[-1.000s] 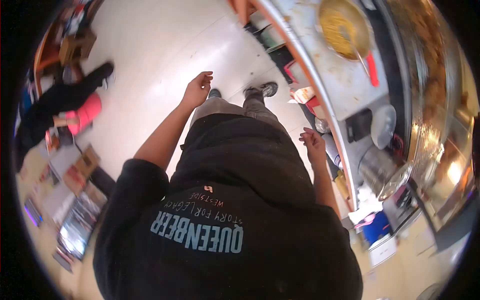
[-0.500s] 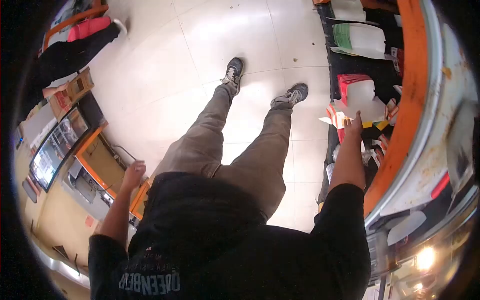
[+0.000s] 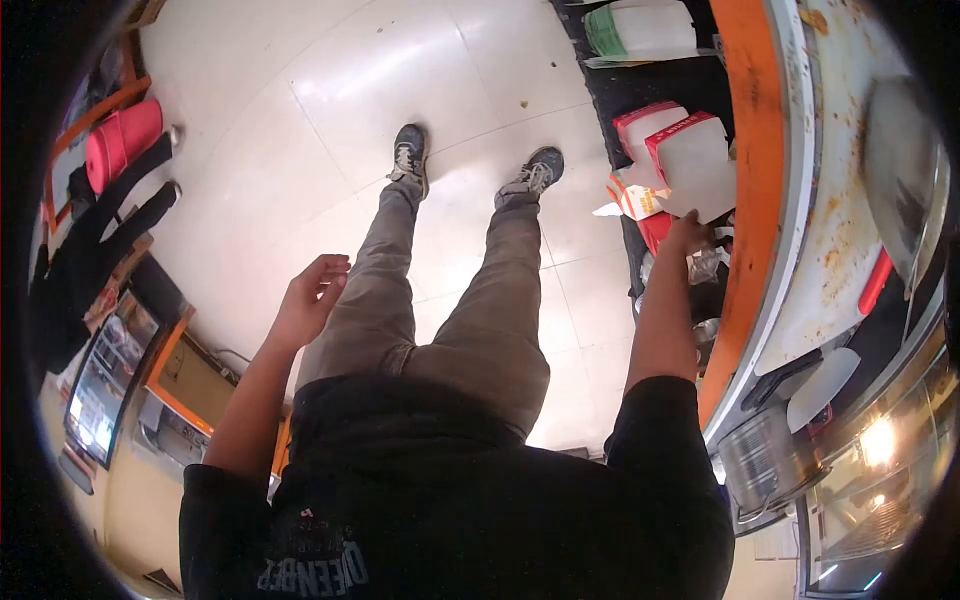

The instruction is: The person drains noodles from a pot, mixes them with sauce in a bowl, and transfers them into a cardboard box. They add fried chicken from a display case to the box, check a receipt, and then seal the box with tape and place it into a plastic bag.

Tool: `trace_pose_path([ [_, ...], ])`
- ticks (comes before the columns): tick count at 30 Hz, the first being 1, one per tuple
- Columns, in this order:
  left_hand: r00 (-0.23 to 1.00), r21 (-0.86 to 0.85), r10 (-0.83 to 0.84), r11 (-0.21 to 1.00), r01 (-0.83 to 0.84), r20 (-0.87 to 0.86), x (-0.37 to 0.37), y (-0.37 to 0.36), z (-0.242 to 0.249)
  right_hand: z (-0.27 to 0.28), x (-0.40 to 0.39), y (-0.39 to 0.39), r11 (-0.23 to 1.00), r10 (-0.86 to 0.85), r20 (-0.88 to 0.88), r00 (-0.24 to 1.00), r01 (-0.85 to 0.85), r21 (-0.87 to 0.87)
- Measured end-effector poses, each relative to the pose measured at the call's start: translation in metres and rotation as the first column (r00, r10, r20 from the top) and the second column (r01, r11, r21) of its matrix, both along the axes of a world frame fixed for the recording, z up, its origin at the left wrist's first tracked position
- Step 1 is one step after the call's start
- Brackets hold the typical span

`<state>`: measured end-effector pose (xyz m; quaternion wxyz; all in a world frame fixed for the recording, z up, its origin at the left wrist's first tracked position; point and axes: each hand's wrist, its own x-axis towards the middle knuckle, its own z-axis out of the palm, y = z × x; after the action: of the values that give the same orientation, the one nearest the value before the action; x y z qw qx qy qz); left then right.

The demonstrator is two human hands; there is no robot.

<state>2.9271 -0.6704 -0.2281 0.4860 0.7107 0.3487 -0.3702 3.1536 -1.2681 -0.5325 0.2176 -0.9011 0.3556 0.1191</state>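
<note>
Overhead, the head camera looks straight down the person's body to the tiled floor (image 3: 300, 110). The landmark for all positions below is the orange-edged counter (image 3: 760, 190), which curves down the right side of the view.

Right hand (image 3: 688, 232): extended under the counter's orange edge, at the stack of white-and-red cartons (image 3: 690, 160) stored on the shelf below the counter top. The fingertips are at the lower edge of the nearest carton; whether they grip it or only touch it cannot be told, because the back of the hand covers the fingers. Crumpled clear wrap (image 3: 702, 265) lies just beside this hand, further under the counter.

Left hand (image 3: 312, 297): well apart from the counter, raised over the floor beside the left trouser leg. Its fingers are loosely curled and released, and it holds nothing.

Other items referenced to the counter:
- A white container with a green label (image 3: 640, 30) sits on the same under-counter shelf, beyond the cartons.
- A red-handled utensil (image 3: 873, 283) lies on the stained counter top.
- A metal can (image 3: 765, 462) stands on the counter's near end.
- Both shoes (image 3: 470, 165) are planted on the floor just beside the counter's base.

Far across the floor from the counter, another person in dark clothing (image 3: 100, 250) stands next to a red cylinder (image 3: 122, 135).
</note>
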Motion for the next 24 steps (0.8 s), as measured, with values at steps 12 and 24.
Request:
trace_pose_path([
  [12,0.988,0.273,-0.107,0.953,0.134,-0.110,-0.128,0.077,-0.014,0.027,-0.063,-0.006,0.947,-0.289,0.357,0.889,0.321,-0.033],
  [24,0.998,0.086,0.061,0.995,-0.058,-0.023,-0.092,0.041,-0.022,-0.015,0.193,0.245,0.915,0.404,0.332,0.852,-0.381,-0.136],
])
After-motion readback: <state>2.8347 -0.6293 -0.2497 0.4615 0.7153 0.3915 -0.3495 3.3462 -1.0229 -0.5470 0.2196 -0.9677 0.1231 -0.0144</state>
